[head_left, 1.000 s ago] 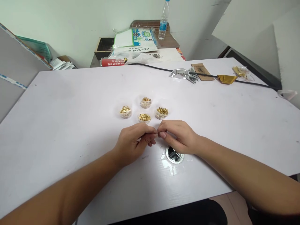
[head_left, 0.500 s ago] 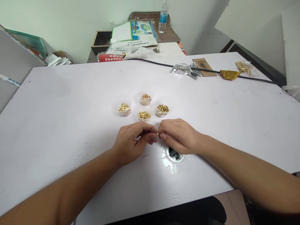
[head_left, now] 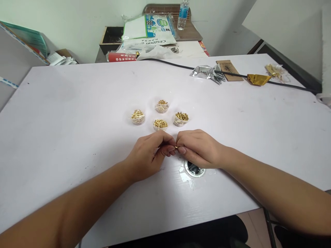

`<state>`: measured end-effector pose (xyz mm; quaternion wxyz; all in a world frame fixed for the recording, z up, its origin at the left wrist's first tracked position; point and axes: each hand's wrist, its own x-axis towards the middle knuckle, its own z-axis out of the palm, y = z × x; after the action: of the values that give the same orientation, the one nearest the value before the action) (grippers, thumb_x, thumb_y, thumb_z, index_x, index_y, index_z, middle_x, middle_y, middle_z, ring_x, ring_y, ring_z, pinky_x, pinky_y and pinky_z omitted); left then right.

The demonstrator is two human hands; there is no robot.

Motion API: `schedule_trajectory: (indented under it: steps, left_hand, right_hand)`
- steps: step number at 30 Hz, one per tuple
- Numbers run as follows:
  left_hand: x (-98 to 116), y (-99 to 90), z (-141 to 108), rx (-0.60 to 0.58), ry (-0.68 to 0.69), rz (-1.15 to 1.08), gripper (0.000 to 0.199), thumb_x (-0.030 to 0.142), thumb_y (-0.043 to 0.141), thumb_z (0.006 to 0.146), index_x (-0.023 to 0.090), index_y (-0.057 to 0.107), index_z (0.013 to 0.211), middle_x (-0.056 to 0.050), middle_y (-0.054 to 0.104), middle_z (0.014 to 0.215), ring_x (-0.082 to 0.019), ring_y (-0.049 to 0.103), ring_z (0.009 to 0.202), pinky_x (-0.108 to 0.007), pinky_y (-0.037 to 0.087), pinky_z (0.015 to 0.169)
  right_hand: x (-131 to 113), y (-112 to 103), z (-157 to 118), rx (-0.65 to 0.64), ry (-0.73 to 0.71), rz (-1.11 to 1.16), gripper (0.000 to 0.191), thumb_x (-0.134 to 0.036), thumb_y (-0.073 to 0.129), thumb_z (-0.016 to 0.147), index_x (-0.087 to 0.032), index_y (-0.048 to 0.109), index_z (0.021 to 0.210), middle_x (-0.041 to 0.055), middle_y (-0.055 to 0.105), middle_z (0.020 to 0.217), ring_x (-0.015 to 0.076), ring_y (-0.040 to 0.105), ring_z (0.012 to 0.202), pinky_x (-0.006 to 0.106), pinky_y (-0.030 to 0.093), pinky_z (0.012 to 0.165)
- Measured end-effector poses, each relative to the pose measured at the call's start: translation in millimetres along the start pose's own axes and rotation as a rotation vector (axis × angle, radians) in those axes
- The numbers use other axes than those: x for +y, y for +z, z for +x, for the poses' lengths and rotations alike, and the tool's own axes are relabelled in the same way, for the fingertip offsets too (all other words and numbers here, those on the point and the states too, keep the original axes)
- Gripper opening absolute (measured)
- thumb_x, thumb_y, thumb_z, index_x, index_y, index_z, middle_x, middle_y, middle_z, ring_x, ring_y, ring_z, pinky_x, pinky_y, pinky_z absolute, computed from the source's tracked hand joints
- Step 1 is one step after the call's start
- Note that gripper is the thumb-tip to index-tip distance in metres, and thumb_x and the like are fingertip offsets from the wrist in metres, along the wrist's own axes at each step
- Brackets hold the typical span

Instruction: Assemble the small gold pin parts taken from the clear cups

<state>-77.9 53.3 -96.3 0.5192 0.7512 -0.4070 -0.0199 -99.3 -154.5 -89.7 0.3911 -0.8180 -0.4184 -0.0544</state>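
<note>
Between my fingertips is a small gold metal pin (head_left: 176, 147), mostly hidden by the fingers. My left hand (head_left: 152, 155) pinches it from the left with thumb and forefinger. From the other side my right hand (head_left: 199, 148) is closed on it, its thumb pressed to the curled forefinger. Just beyond the hands stand small clear cups of gold metal parts: a near cup (head_left: 160, 124), a left cup (head_left: 138, 117) with longer pins, a far cup (head_left: 161, 106) and a right cup (head_left: 181, 119).
Under my right hand, a round grommet (head_left: 195, 169) is taped to the white table (head_left: 77, 113). A black cable (head_left: 176, 64) runs along the back edge, near silver foil (head_left: 204, 71), cardboard (head_left: 229, 70) and gold foil (head_left: 258, 79). A water bottle (head_left: 183, 15) stands behind.
The camera view has shifted slightly. Both hands stay together at the pin, and its visible part now looks slightly tilted. The cups have not been moved.
</note>
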Motion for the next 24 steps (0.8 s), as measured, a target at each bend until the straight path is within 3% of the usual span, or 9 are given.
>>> schedule_trajectory:
  steps: [11, 24]
  left_hand:
    - [-2.7, 2.3, -4.9, 0.068, 0.141, 0.253, 0.018, 0.000, 0.044, 0.085, 0.018, 0.049, 0.086, 0.002, 0.063, 0.073, -0.007, 0.060, 0.062, -0.016, 0.050, 0.057]
    - [0.9, 0.6, -4.5, 0.008, 0.178, 0.493, 0.027, -0.005, 0.033, 0.071, 0.020, 0.040, 0.080, 0.001, 0.053, 0.066, -0.010, 0.053, 0.058, -0.019, 0.046, 0.051]
  right_hand:
    - [-1.2, -1.5, 0.4, -0.017, -0.003, -0.111, 0.018, -0.012, 0.041, 0.094, -0.021, 0.047, 0.079, -0.0013, 0.049, 0.066, 0.0131, 0.044, 0.060, 0.024, 0.038, 0.055]
    - [-4.4, 0.7, 0.6, -0.069, 0.039, -0.280, 0.019, -0.009, 0.040, 0.091, -0.021, 0.048, 0.077, -0.0003, 0.053, 0.067, 0.0147, 0.045, 0.063, 0.026, 0.037, 0.055]
